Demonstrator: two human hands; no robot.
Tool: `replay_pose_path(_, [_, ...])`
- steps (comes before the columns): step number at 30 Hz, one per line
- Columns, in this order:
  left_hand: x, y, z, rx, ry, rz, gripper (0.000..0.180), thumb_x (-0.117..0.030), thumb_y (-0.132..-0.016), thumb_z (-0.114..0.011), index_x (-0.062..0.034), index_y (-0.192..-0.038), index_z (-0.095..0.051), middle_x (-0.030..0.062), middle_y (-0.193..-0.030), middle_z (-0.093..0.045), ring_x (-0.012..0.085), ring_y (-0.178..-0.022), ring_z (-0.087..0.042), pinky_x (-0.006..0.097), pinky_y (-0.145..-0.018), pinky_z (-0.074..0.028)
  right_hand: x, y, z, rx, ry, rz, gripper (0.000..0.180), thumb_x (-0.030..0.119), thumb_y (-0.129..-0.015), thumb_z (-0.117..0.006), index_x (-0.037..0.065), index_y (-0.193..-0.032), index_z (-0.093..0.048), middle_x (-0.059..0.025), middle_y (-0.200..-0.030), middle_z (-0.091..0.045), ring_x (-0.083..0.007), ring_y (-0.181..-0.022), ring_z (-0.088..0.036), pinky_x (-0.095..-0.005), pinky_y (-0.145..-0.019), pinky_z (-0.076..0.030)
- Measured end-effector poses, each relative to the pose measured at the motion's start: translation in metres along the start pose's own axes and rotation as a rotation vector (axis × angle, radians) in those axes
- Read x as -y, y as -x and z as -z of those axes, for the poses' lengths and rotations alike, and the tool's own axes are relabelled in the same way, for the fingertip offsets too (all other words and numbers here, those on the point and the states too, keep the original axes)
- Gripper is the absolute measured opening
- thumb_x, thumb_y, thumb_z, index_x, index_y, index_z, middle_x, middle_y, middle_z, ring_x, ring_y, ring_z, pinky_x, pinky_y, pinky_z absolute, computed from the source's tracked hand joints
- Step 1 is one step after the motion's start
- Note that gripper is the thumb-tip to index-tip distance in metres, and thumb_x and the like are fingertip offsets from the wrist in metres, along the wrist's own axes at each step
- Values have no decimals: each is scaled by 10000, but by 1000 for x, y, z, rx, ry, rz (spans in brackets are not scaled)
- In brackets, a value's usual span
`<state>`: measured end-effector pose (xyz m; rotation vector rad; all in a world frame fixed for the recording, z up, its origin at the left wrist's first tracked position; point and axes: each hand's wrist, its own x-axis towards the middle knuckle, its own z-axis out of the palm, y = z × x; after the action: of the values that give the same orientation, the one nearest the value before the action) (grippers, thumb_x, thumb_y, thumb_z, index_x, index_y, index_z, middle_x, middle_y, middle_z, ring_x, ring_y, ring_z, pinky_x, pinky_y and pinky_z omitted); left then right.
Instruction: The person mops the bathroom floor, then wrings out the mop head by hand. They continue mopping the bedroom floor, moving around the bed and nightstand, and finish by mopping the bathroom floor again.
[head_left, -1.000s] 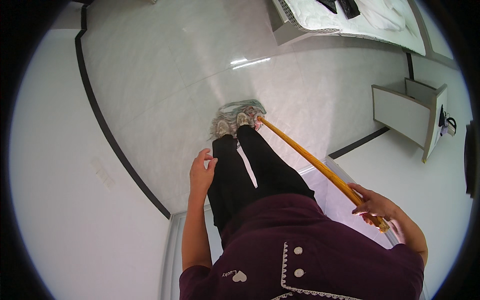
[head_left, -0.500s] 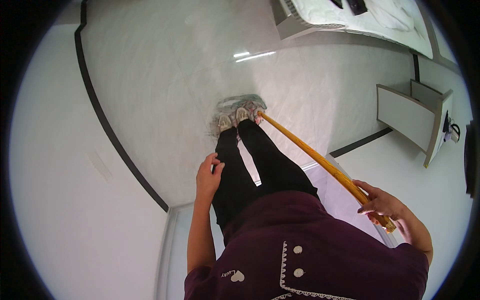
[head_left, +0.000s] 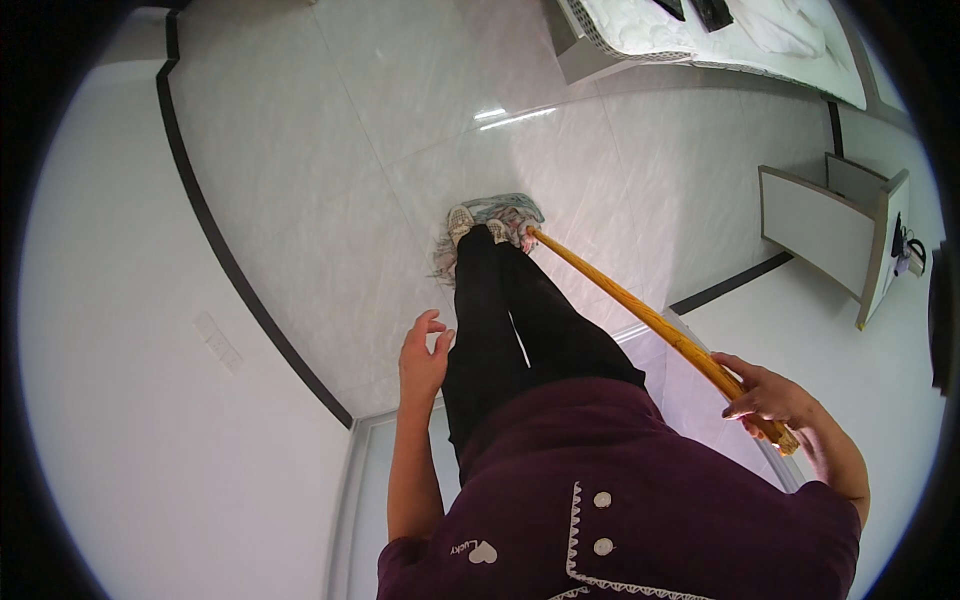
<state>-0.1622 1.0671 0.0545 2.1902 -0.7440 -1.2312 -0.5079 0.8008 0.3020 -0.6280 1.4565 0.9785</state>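
Near its upper end, a mop's yellow wooden handle (head_left: 640, 312) is in the grip of my right hand (head_left: 765, 395), with fingers closed around it. The handle slants down and away to the mop head (head_left: 512, 206), a spread of greenish-grey and pinkish cloth strips lying on the floor. Both my shoes (head_left: 460, 220) are at the mop head, among or on its strips; the right one is partly hidden by the trouser leg. My left hand (head_left: 425, 352) hangs beside my left thigh, fingers loosely bent and apart, holding nothing.
Shiny grey tiles (head_left: 300, 200) cover the floor. A white wall (head_left: 140, 330) with dark skirting runs along the left. A bed with a white mattress (head_left: 650, 30) stands at the far right. Nearer on the right is a white cabinet-like piece (head_left: 815, 215), with scissors (head_left: 915, 255) beside it.
My left foot has moved forward on the mop head, and my right shoe is now more covered by the trouser leg. The view has shifted slightly; my right hand keeps its grip.
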Motion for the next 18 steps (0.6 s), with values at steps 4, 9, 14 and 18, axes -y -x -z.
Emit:
replay_pose_path(4, [5,7,-12,10,51,40,369,-159,-861,-665,-76,-1208,-566,96,-960,-666,276,-929,-624,375,-833,-481,6,-4,-4,-17,-3,-24,860,-38,-816,-659,165,-1527,-219,-62,-671,-544,-143,-476,-543,-294,-448,-471])
replay_pose_path(9, [25,24,-10,71,12,77,378,-166,-857,-670,-78,-1210,-567,94,-953,-669,279,-926,-624,382,-828,-486,2,-4,-1,-11,-40,-11,857,-58,-809,-653,183,-1522,-242,-66,-670,-544,-145,-448,-538,-299,-424,-463])
replay_pose_path(14, [20,11,2,146,-70,53,380,-165,-853,-673,-75,-1207,-568,92,-947,-668,274,-912,-624,382,-820,-489,-15,-10,8,-22,-34,17,883,-32,-790,-680,187,-1523,-239,-77,-689,-564,-150,-445,-535,-304,-418,-459])
replay_pose_path(18, [0,-8,23,186,-79,-6,387,-163,-847,-681,-77,-1208,-569,92,-952,-665,267,-926,-621,372,-830,-487,-12,-3,7,-52,-43,-5,871,-32,-780,-675,183,-1516,-263,-83,-722,-568,-154,-472,-543,-304,-426,-463])
